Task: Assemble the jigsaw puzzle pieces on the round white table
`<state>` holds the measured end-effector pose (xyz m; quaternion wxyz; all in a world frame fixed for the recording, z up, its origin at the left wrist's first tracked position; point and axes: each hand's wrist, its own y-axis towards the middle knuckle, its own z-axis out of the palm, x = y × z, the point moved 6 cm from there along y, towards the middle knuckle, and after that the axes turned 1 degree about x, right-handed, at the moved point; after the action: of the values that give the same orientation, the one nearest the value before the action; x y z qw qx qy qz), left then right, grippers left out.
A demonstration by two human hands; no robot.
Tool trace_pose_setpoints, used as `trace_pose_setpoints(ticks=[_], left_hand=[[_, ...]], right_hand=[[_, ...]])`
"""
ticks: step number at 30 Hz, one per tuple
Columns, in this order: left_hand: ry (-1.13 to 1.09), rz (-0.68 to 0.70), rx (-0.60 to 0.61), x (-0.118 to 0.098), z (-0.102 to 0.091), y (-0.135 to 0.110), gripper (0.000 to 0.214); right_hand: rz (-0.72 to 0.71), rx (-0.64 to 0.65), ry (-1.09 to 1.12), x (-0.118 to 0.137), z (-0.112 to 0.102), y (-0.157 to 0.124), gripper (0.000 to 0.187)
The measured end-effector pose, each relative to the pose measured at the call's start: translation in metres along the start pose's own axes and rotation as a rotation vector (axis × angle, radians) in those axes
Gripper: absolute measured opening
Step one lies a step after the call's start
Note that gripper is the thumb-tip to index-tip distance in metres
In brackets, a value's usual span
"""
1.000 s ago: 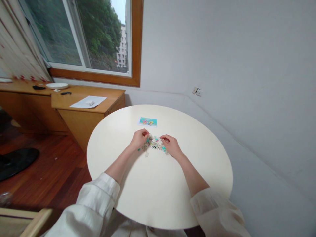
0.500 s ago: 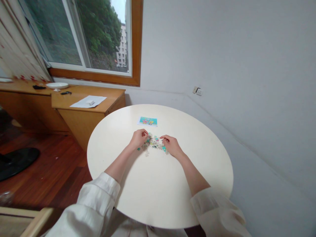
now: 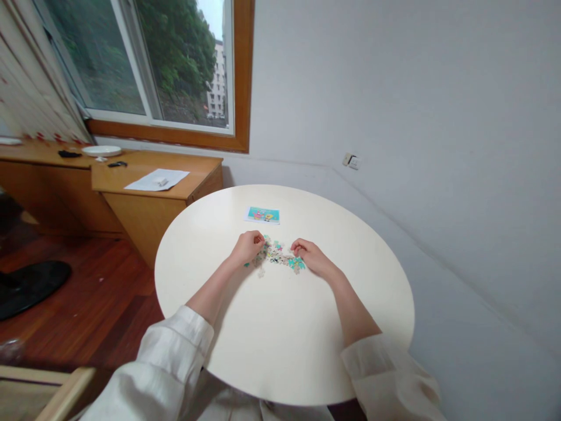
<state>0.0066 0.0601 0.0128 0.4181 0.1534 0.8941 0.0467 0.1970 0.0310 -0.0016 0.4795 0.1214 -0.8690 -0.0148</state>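
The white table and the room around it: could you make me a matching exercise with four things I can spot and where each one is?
Things:
1. Picture card
2. Loose puzzle pieces
3. White dish
4. Electrical fixture

Places:
A. On the wooden furniture near the window
B. On the wall, to the right of the window
C. Mostly between the left hand and the right hand
D. On the white table, farther off than both hands

Right pairs: 1-D, 2-C, 3-A, 4-B.
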Motion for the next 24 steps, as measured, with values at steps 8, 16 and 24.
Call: trace_pose_setpoints(ticks=[8,16,24], left_hand=[[0.060,-0.021,-0.044,0.000,-0.006,0.000,0.010],[0.234,-0.096,-0.082,0.009,-0.021,0.002,0.015],[0.400,-0.223,0.003,0.020,-0.024,-0.002,0.021]], right_hand=[[-0.149,0.216,-0.226,0.021,0.005,-0.016,0.043],[-0.148,0.072,-0.315,0.022,0.012,-0.008,0.027],[-0.124,-0.042,-0.236,0.016,0.013,-0.001,0.018]])
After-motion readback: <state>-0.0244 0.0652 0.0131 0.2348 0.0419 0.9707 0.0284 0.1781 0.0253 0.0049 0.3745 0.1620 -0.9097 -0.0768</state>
